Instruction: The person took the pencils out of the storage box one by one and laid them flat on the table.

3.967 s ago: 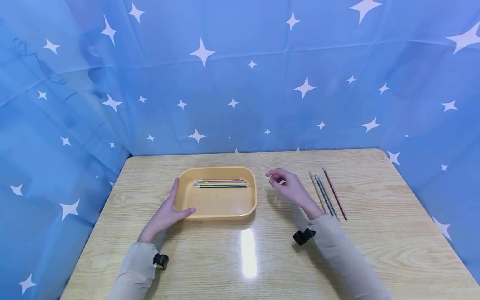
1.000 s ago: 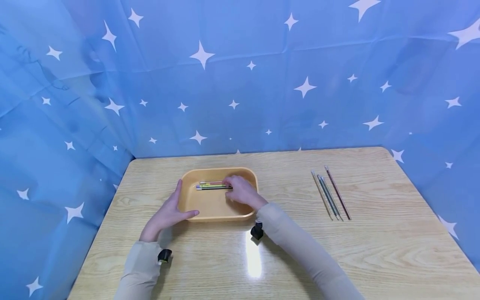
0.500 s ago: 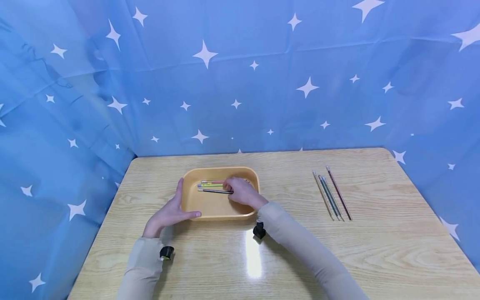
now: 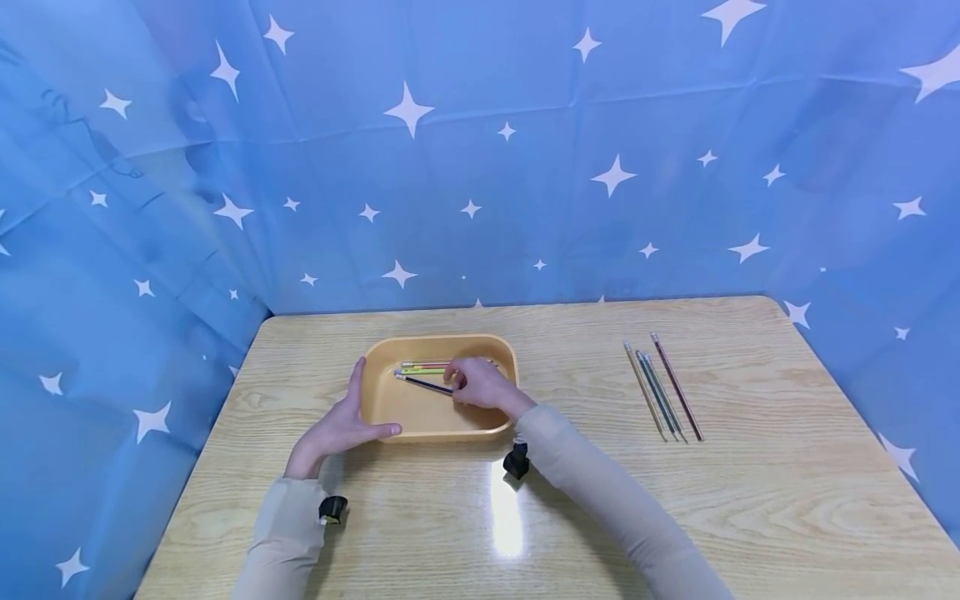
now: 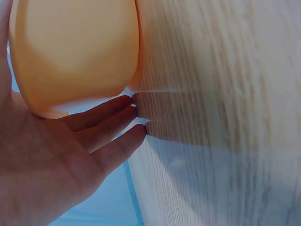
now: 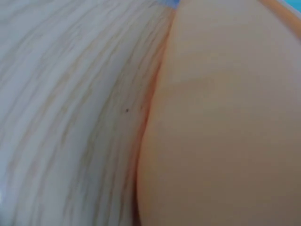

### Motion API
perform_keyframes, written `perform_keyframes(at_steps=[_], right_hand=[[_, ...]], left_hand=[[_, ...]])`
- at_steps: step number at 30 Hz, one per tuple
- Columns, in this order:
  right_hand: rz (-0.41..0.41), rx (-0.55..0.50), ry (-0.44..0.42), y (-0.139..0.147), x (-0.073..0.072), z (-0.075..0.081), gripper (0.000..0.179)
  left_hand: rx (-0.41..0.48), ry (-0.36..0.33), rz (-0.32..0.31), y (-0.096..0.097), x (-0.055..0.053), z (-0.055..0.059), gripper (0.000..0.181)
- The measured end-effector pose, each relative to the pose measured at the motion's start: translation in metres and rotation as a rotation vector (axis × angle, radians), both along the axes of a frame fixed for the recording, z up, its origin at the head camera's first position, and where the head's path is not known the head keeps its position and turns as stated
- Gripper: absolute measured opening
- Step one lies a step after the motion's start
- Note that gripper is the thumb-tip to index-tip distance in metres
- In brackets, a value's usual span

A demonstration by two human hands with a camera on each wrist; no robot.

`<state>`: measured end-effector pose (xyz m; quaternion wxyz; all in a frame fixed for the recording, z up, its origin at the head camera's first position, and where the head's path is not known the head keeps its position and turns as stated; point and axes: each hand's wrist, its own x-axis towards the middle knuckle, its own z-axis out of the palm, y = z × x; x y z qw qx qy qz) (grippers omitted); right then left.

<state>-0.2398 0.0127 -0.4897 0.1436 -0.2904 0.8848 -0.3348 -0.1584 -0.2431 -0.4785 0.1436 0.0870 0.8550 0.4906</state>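
A yellow-orange plastic tray (image 4: 420, 423) stands on the table with several pencils (image 4: 414, 367) lying along its far side. My left hand (image 4: 343, 429) spans the tray's left end, thumb along the front rim; in the left wrist view, its straight fingers (image 5: 109, 129) reach down beside the tray wall (image 5: 75, 52) to the table. Inside the tray, my right hand (image 4: 483, 385) pinches a dark pencil (image 4: 426, 383) near its right end, and the pencil slants down to the right. That end is hidden behind the fingers. The right wrist view holds only the tray's outer wall (image 6: 221, 117) and table.
On the right of the wooden table (image 4: 765, 467) lie several more pencils (image 4: 654, 396), side by side and slanted, with a dark red pencil (image 4: 677, 387) outermost. A blue curtain (image 4: 480, 150) with white stars hangs behind the table and along its left side.
The right hand has moved from beside the loose pencils into the tray. It has drawn the dark pencil away from the others, turning its right end towards the front. The left hand stays at the tray.
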Motion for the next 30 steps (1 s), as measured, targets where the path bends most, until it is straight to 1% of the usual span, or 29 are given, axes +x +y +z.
perform_keyframes(at_steps=[4,8,10,13,16,18,21,26,30], right_hand=[[-0.008,-0.097,-0.141,0.0015,-0.0004,-0.0002,0.022],[0.001,-0.181,-0.260,0.0027,-0.0010,-0.0010,0.025],[0.010,-0.201,-0.296,0.0032,-0.0017,-0.0014,0.027],[0.041,-0.199,-0.335,0.0031,-0.0024,-0.0010,0.027],[0.071,-0.199,-0.388,0.0027,-0.0021,0.0005,0.026],[0.076,-0.211,-0.429,0.0026,-0.0014,0.0022,0.027],[0.062,-0.246,-0.473,0.0028,-0.0010,0.0038,0.028],[0.020,-0.315,-0.535,0.0023,-0.0023,0.0028,0.030],[0.001,-0.358,-0.550,0.0022,-0.0037,0.0022,0.032]], left_hand=[[-0.022,0.004,-0.002,0.0004,-0.0001,0.0006,0.126],[-0.039,0.003,-0.004,0.0004,0.0001,0.0006,0.126],[-0.040,0.000,-0.003,0.0006,0.0003,0.0010,0.126],[-0.032,-0.009,0.002,0.0010,0.0010,0.0022,0.125],[-0.037,-0.003,-0.001,0.0010,0.0016,0.0023,0.125],[-0.037,-0.003,0.000,0.0009,0.0019,0.0019,0.125],[-0.044,0.002,-0.008,0.0008,0.0021,0.0019,0.125],[-0.051,-0.009,-0.007,0.0006,0.0021,0.0017,0.125],[-0.050,-0.004,-0.003,0.0010,0.0022,0.0013,0.125]])
